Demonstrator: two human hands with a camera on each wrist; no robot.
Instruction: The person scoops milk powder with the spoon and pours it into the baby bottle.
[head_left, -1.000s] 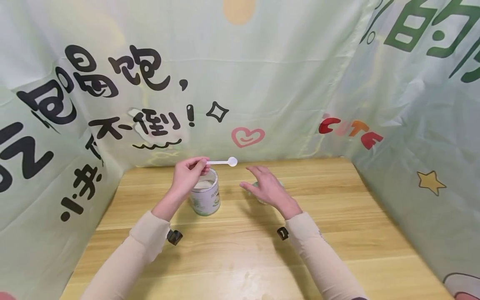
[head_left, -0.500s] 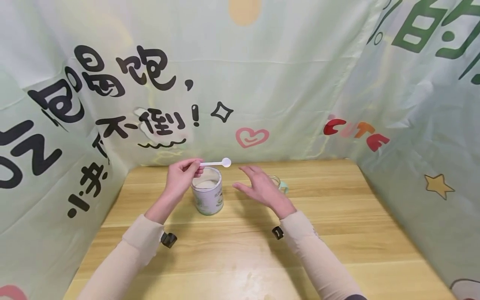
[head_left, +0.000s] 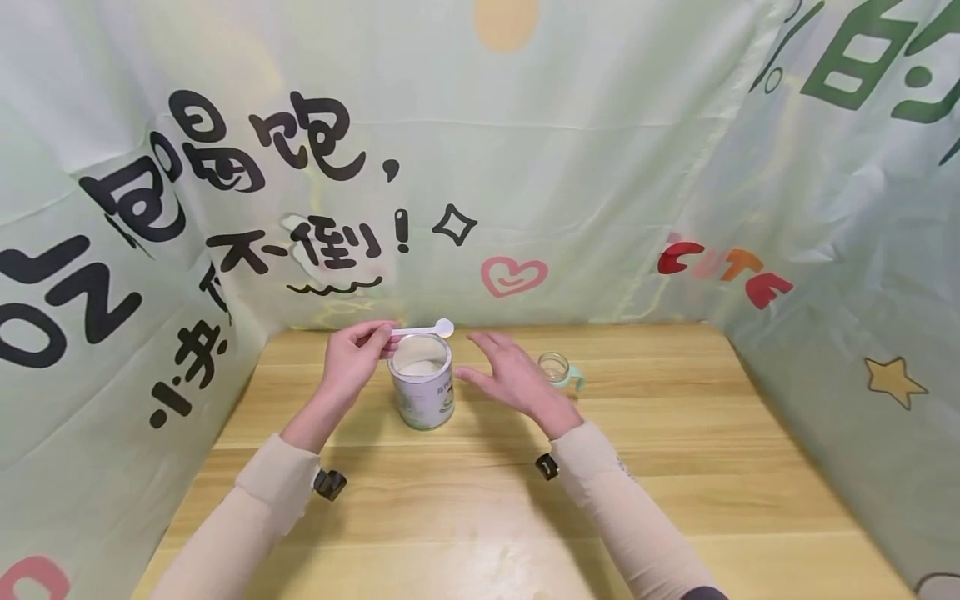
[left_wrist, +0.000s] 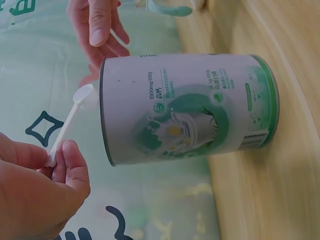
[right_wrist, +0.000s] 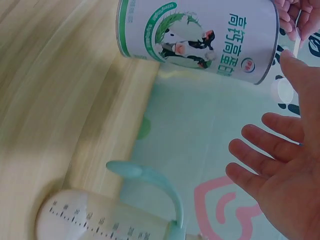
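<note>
The left hand (head_left: 352, 354) pinches the end of a white scoop's handle (left_wrist: 64, 129) between thumb and fingers. In the head view the scoop lies level along the far rim of a milk powder can (head_left: 425, 400), its bowl (head_left: 444, 328) near the can's right side. The can is uncovered, with pale powder (head_left: 420, 367) inside. To the right of the can, the right hand (head_left: 513, 375) is held with fingers spread and nothing in it. Beyond that hand stands a lidless baby bottle (right_wrist: 107, 222) with measuring marks and a mint-green handle (right_wrist: 150, 175), partly hidden in the head view.
The can and bottle stand toward the back of a wooden table (head_left: 465, 508). Printed fabric walls (head_left: 600, 192) rise close behind it and along both sides. A small black device (head_left: 328, 483) sits at the left wrist, another (head_left: 547, 467) at the right.
The left hand has brought the scoop leftward, closer over the can. The right hand has also shifted left, uncovering the bottle's mouth and handle. The head view has turned slightly left.
</note>
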